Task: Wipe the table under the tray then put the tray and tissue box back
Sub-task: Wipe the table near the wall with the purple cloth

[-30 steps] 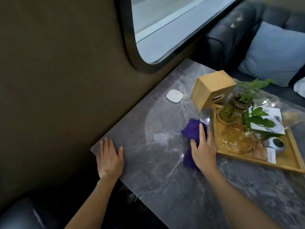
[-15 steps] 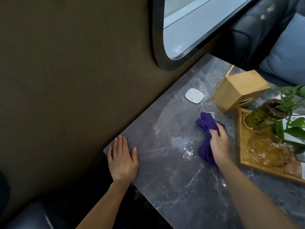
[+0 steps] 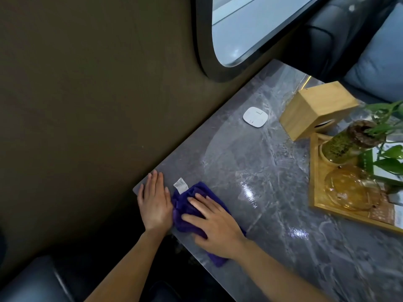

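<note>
The right hand (image 3: pixel 214 225) presses flat, fingers spread, on the purple cloth (image 3: pixel 192 212) at 7 o'clock on the table (image 3: pixel 272 247), beside the flat left hand (image 3: pixel 155 203). The tray (image 3: pixel 327 209) and tissue box (image 3: pixel 316 110) wait at 3 and 2 o'clock; I think a long wipe could bump them and tip the plant jar (image 3: pixel 346 141)

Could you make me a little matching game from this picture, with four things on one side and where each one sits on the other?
Things:
1. purple cloth
2. white square pad
3. wooden tissue box
4. amber glass dish

Places:
A. inside the wooden tray
B. under the right hand, near the table's corner
C. alone on the table close to the wall
D. tilted, leaning on the far end of the tray

Pairs: 1-B, 2-C, 3-D, 4-A
</note>
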